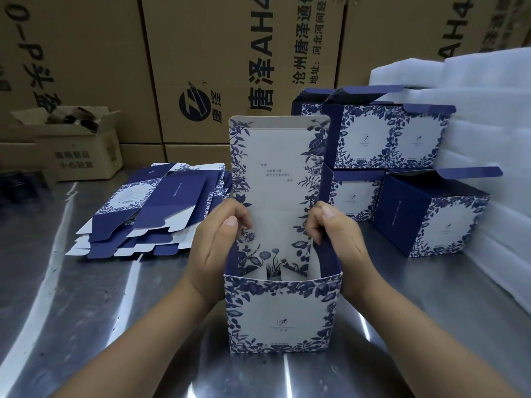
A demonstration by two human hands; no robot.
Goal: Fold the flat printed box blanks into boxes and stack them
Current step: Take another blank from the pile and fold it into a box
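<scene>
Head view: the left hand (218, 239) and right hand (336, 239) each curl their fingers over a side wall of the half-formed box (278, 317). It stands between them on the steel table (86, 311), its long lid panel upright. Beyond the right hand, finished boxes (388, 136) sit stacked two tiers high. Beyond the left hand a pile of flat blanks (161, 202) waits, so much folding seems left.

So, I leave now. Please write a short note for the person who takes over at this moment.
Left hand and right hand each grip a side wall of the half-folded box, standing on the table, lid flap upright.
Flat blanks lie piled at left.
Done: folded boxes stacked two high at right.
Left: close this box, stack it, fold the remaining blanks.
</scene>
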